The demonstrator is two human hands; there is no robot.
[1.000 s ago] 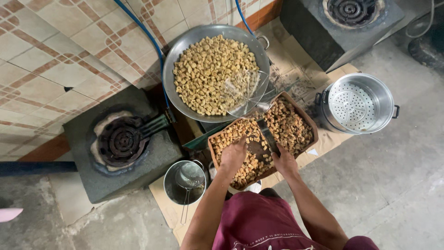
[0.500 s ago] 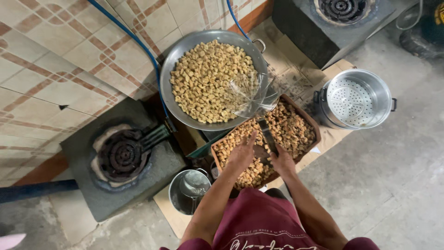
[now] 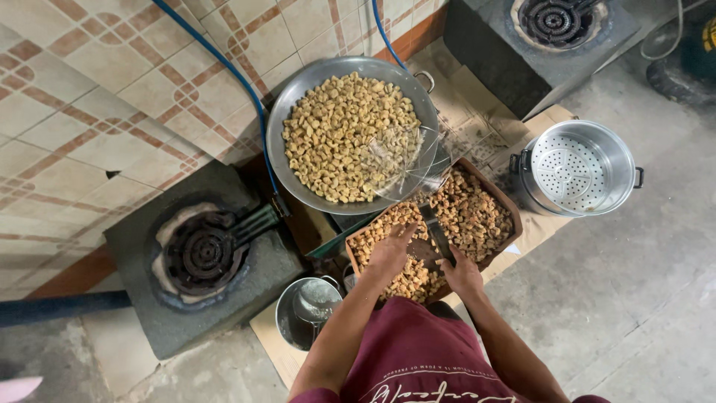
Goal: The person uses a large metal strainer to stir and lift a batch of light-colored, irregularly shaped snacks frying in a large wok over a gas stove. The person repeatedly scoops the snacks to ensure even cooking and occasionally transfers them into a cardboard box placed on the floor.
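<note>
A brown tray [image 3: 513, 215] of golden-brown fried pieces lies on cardboard in front of me. My left hand [image 3: 391, 251] rests flat on the pieces at the tray's near left. My right hand [image 3: 462, 273] grips the dark handle of a wire skimmer [image 3: 403, 166]. Its mesh bowl hangs over the right edge of a big metal pan [image 3: 273, 142] heaped with the same pieces, just beyond the tray.
A perforated metal steamer pot [image 3: 578, 169] stands right of the tray. A small metal pot with a ladle [image 3: 309, 310] sits near my left elbow. Gas burners stand at the left [image 3: 201, 254] and top right [image 3: 556, 19]. A blue hose [image 3: 224, 63] runs along the tiled wall.
The view has drifted slightly. My left hand has slid a little across the pieces in the tray; my right hand keeps the skimmer over the pan's edge.
</note>
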